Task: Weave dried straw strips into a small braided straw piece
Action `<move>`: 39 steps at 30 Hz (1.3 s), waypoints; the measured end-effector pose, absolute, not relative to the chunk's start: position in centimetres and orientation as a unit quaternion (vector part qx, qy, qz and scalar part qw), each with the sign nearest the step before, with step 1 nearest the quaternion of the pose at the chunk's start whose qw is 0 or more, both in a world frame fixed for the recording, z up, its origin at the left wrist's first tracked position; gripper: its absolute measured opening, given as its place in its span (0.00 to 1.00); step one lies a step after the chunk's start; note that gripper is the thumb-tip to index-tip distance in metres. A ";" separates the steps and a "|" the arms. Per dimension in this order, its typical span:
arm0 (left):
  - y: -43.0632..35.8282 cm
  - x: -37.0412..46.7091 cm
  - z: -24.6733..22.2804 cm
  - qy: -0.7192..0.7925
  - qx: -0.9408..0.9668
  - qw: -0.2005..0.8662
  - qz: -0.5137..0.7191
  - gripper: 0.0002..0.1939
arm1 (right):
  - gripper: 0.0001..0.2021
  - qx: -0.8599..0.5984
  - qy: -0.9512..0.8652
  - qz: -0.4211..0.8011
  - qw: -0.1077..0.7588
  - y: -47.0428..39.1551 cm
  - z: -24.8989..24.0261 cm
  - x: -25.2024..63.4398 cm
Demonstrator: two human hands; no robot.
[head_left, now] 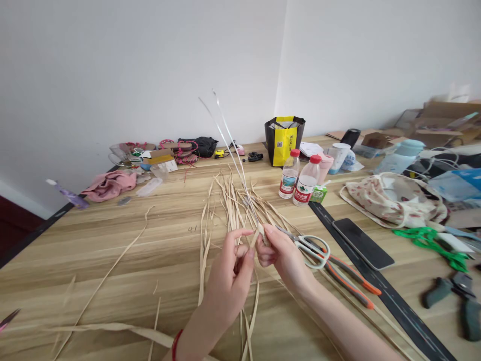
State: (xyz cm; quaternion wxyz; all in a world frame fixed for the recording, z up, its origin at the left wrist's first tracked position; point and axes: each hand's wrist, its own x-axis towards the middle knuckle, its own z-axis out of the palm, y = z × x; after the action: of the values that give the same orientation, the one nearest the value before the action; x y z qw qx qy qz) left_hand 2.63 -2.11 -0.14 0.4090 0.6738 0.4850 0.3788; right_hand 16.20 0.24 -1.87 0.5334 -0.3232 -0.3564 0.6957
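The right hand [281, 251] pinches a pale flat strip [255, 237] between thumb and forefinger, and the left hand [227, 277] holds the same strip just beside it, its thumb and fingers drawn in. From this grip two thin silvery wires [230, 136] rise at a slant away from the person — their lower ends meet at the right hand's fingertips. A red band [176, 345] circles the left wrist.

Beneath and beyond the hands, a loose spread of straw-coloured strips [232, 203] lies on the worktop [124, 260]. Just right of the right hand rest grey-handled scissors [326, 245], touching orange-and-grey pliers [355, 296]; farther right a phone [363, 243] lies on a long black band [402, 298]. Two red-capped bottles [288, 176] stand beyond the scissors, before a black-and-yellow bag [284, 145]. Far left lies a crumpled pink cloth [109, 185].
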 end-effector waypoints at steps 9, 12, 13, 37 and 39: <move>-2.2 2.8 -0.3 0.481 0.696 0.380 0.373 0.12 | 0.19 -0.323 -0.388 0.678 0.533 0.1 -2.2 16.1; -2.0 2.8 -0.3 0.488 0.695 0.370 0.377 0.10 | 0.18 -0.332 -0.393 0.673 0.531 0.1 -2.1 16.2; -1.9 2.7 -0.3 0.493 0.694 0.365 0.376 0.09 | 0.18 -0.337 -0.394 0.670 0.532 0.1 -2.0 16.1; -1.8 1.0 1.9 0.402 0.792 0.273 0.370 0.09 | 0.17 -0.306 -0.329 0.779 0.437 0.7 -2.0 16.5; -1.7 0.8 2.0 0.394 0.795 0.273 0.372 0.09 | 0.16 -0.293 -0.325 0.792 0.425 0.7 -1.9 16.5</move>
State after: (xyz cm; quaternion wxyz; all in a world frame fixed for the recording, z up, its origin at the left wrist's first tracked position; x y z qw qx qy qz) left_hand 0.79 -1.68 2.00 0.2732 0.7950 0.3936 0.3719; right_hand 16.55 0.71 -1.94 0.4254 -0.2928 -0.3252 0.7922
